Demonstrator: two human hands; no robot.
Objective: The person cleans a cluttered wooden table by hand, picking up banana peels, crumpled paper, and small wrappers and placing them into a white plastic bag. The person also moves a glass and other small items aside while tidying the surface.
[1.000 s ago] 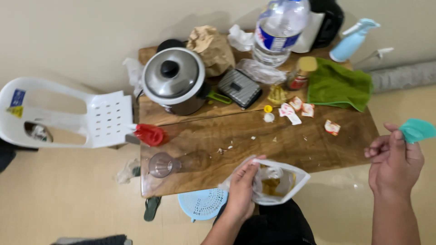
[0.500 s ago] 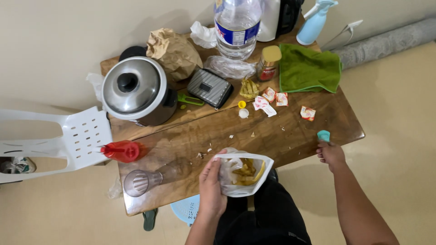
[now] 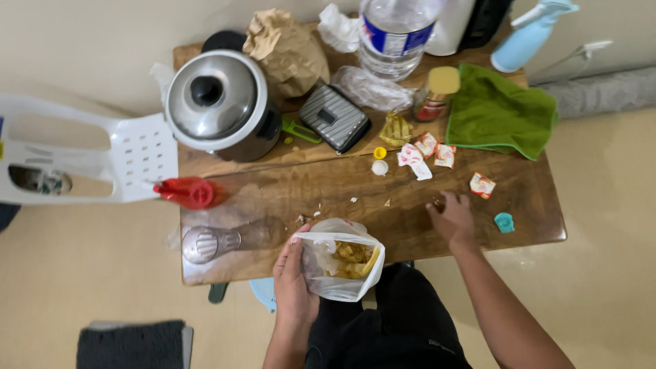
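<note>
My left hand (image 3: 292, 275) grips a white plastic bag (image 3: 339, 260) with yellow food scraps inside, held open at the near edge of the wooden table (image 3: 273, 198). My right hand (image 3: 451, 217) rests on the tabletop to the right, fingers curled down on small crumbs, holding nothing I can make out. A small teal bottle cap (image 3: 504, 221) lies on the table just right of that hand. A small red and white packet (image 3: 482, 184) lies a little beyond it.
A silver pot with lid (image 3: 217, 102), brown paper bag (image 3: 287, 49), large water bottle (image 3: 396, 31), dark striped box (image 3: 335, 117), jar (image 3: 436, 93) and green cloth (image 3: 500, 111) fill the far side. A clear bottle (image 3: 225, 238) lies left. A white chair (image 3: 82, 164) stands left.
My right hand came in from the right, put the teal cap down on the table and moved left onto the tabletop. The bag stays in my left hand.
</note>
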